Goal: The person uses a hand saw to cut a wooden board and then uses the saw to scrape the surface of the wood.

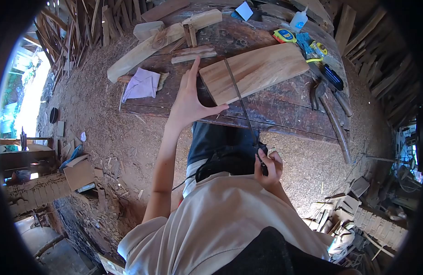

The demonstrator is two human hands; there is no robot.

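Observation:
A wide wooden board (262, 68) lies at a slant on the worn workbench (284, 107). My left hand (188, 98) is at its left end, fingers and thumb spread, the thumb along the near corner and the fingertips by the far corner. In my right hand (270, 168), close to my body, is the black handle of a handsaw (241, 101). Its long dark blade, seen almost edge-on, crosses over the board near the left end and reaches to the far edge.
Right on the bench are a hammer (333, 114), a tape measure (284, 35) and a white bottle (298, 19). A pale folded cloth (141, 85) lies left, near a long timber piece (147, 54). Scrap wood (90, 27) leans behind, above a shaving-strewn floor (96, 110).

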